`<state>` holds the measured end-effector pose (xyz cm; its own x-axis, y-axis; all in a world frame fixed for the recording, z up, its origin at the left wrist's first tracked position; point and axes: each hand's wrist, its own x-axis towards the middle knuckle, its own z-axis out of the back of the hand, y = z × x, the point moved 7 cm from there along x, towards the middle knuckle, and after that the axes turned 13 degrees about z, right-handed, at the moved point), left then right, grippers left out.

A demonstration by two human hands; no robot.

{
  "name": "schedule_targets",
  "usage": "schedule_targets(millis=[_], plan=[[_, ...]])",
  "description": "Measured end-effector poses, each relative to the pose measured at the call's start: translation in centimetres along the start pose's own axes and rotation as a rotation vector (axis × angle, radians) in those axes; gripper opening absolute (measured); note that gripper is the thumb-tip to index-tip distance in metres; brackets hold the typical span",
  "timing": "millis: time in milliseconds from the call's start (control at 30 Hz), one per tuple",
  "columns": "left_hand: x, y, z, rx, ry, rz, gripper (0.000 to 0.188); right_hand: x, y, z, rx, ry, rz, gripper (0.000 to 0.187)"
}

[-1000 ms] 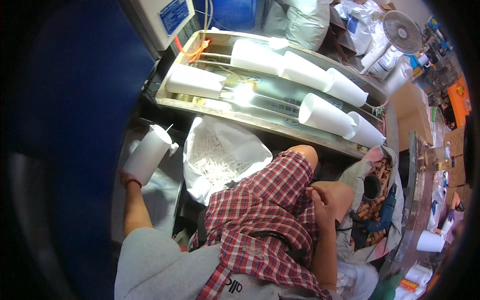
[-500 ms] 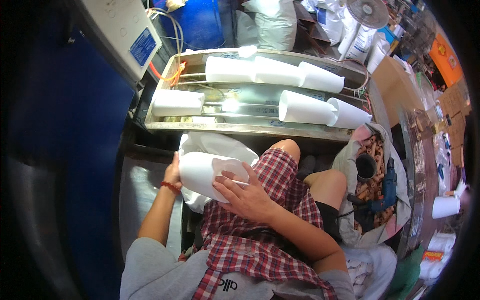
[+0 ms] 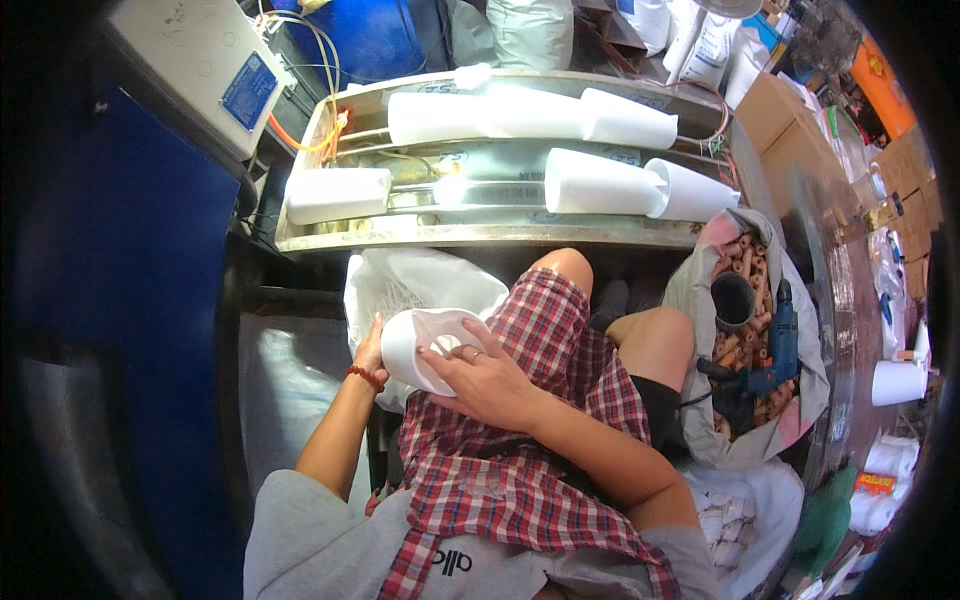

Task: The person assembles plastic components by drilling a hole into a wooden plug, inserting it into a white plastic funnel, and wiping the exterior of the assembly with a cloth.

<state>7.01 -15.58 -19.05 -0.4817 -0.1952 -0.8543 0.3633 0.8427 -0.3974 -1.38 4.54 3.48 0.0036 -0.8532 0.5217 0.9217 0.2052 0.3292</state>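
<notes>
A white plastic pitcher (image 3: 402, 347) with a pointed spout is held above my lap between both hands, its open mouth tilted up toward me. My left hand (image 3: 370, 352) is wrapped round its side near the base, with a red bead bracelet at the wrist. At the mouth, my right hand (image 3: 492, 385) grips the rim, some fingertips reaching inside. Beneath the pitcher lies an open white plastic bag (image 3: 425, 268) with thin scraps in it. The pitcher's base and part of my left fingers are hidden.
Ahead, a long metal trough (image 3: 470, 235) holds glowing tubes and several white pitchers (image 3: 600, 183) on rods. To my right, a sack (image 3: 690, 265) of brown tube pieces holds a blue power drill (image 3: 783, 345). A grey control box (image 3: 190, 70) stands at the left.
The pitcher has turned so its mouth faces up toward me more, and it sits slightly further right. Both hands stay on it. The whole view has shifted a little.
</notes>
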Motion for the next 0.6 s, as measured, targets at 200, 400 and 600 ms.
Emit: schedule_targets(millis=[200, 400, 600], plan=[[3.5, 1.4, 3.7, -0.057, 0.102, 0.032, 0.062, 0.5, 1.2, 0.0, -0.120, -0.013, 0.043, 0.063], [1.2, -0.3, 1.1, -0.095, 0.072, -0.060, 0.060, 0.0, 0.4, 0.7, -0.123, -0.011, -0.027, 0.058], [-1.3, -12.0, -5.2, -0.173, 0.072, -0.502, 0.063, -1.8, -2.5, 5.1, -0.244, -0.175, -0.272, 0.043]])
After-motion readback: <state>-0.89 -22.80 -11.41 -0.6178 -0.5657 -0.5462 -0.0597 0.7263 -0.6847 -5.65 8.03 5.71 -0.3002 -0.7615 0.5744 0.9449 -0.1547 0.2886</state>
